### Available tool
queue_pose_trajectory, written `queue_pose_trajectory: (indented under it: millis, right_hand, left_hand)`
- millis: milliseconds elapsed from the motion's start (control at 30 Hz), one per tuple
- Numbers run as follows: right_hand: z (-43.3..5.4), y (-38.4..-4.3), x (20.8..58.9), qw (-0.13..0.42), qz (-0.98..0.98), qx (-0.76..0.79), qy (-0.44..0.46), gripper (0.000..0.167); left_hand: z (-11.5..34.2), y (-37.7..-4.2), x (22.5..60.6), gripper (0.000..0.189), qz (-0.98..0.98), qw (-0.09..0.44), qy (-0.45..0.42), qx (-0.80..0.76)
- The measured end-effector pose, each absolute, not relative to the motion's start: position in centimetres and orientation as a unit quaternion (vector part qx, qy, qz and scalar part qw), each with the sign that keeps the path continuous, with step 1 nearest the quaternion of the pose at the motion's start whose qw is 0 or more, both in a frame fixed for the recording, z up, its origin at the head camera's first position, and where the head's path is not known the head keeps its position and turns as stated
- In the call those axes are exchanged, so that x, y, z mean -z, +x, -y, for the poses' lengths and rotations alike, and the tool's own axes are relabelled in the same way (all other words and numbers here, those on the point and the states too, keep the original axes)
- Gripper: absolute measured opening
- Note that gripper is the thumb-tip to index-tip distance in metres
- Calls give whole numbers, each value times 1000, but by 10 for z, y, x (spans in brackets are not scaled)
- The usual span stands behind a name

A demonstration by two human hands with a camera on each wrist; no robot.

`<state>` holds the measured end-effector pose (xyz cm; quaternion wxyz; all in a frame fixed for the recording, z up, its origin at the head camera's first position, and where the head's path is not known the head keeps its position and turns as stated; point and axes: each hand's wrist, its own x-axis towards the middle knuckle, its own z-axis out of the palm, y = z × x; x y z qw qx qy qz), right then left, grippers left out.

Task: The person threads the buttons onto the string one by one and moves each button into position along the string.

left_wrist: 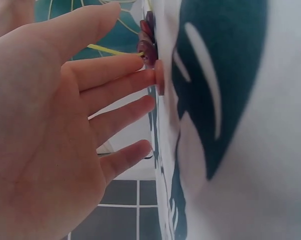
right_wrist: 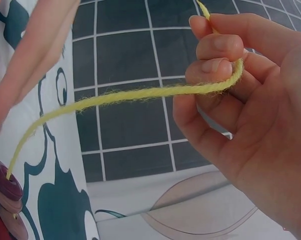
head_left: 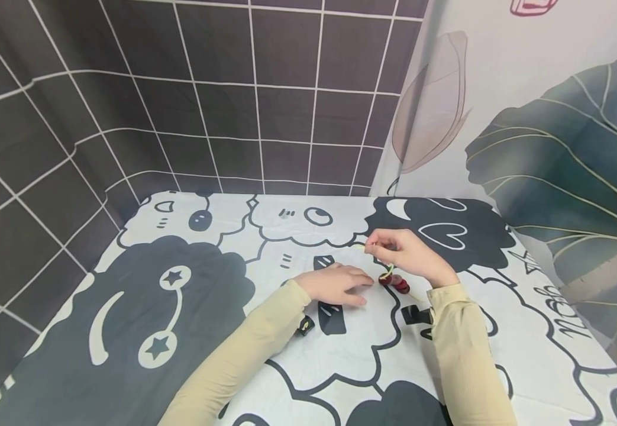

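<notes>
My right hand (head_left: 408, 253) is raised above the cloth and pinches the end of a yellow yarn (right_wrist: 130, 95) between thumb and fingertips. The yarn bends over the curled fingers, then drops to a hole in a dark red button (right_wrist: 6, 181). More red and brownish buttons (head_left: 401, 286) lie close behind it, on the cloth. Palm sideways and fingers spread, my left hand (head_left: 337, 285) is just left of them. In the left wrist view, a flat pinkish-brown button (left_wrist: 160, 78) stands at one of its fingertips; whether it is held cannot be told.
A white cloth (head_left: 351, 355) with dark cartoon shapes covers the work surface. Behind it hangs a dark sheet (head_left: 287, 112) with white grid lines. A curtain with large leaves (head_left: 564, 154) hangs at the right. Black straps (head_left: 414, 315) sit at the wrists.
</notes>
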<state>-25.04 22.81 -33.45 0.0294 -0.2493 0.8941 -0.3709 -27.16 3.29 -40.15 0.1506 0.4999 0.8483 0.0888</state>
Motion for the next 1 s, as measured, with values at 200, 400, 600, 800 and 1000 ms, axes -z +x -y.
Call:
queue_pose_trajectory:
  millis: [200,400,600,800,1000]
  right_hand:
    - [-228,-251,335,47,-893,371,-253,8]
    - [-228,-250,336,55,-890,366,-265,8]
    - [-228,-250,336,47,-890,365,-270,7]
    - [-229,-249,335,56,-890,365,-267,6]
    - [-230,-251,335,54,-891,359,-273,5]
  left_hand:
    - [-32,-273,398,46,-845,134,511,-80]
    - [-32,-274,396,21,-834,112,535,-75]
    - [-31,-273,394,10,-836,119,531,-71]
    - [-32,-272,395,21,-847,120,513,-78]
    - [-32,-274,396,19,-846,124,513,-76]
